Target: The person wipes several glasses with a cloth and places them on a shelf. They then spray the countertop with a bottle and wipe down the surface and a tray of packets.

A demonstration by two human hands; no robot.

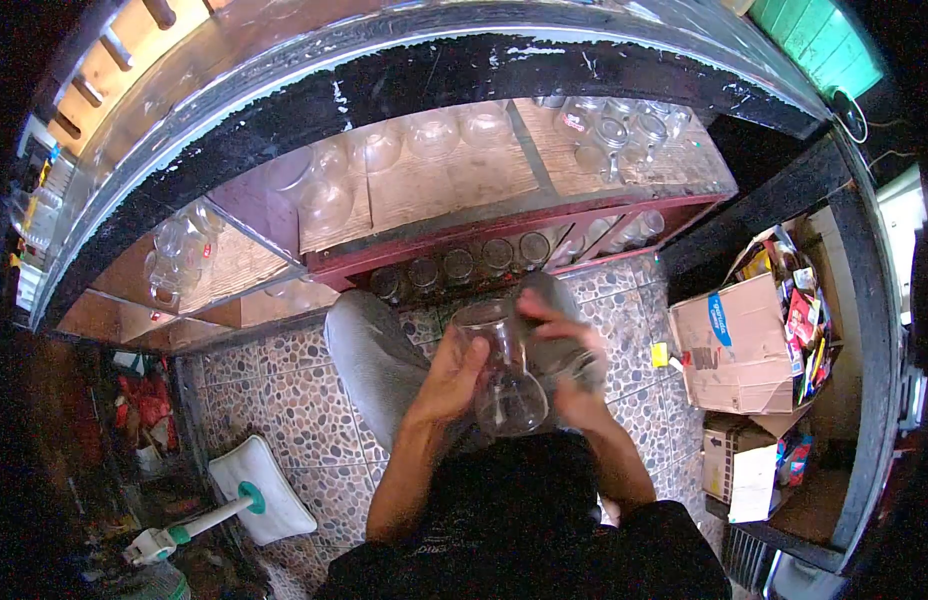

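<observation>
My left hand point(452, 378) is closed around the side of a clear glass carafe point(511, 402), which has a narrow waist and a round bulb. Its wide rim points away from me and its bulb sits close to my lap. On the other side of the carafe, my right hand point(569, 345) is smeared by motion, with some fingers stretched toward the rim. A blurred greyish, see-through shape point(581, 372) lies at that palm; whether it is glass or cloth cannot be made out.
Ahead stands a low wooden shelf point(444, 185) with round glass vessels point(431, 132), glass mugs point(612, 135) and dark-topped jars point(497, 252). A filled cardboard box point(736, 345) stands at right. A white flat mop point(267, 490) rests on the pebble-patterned floor point(309, 420) at left.
</observation>
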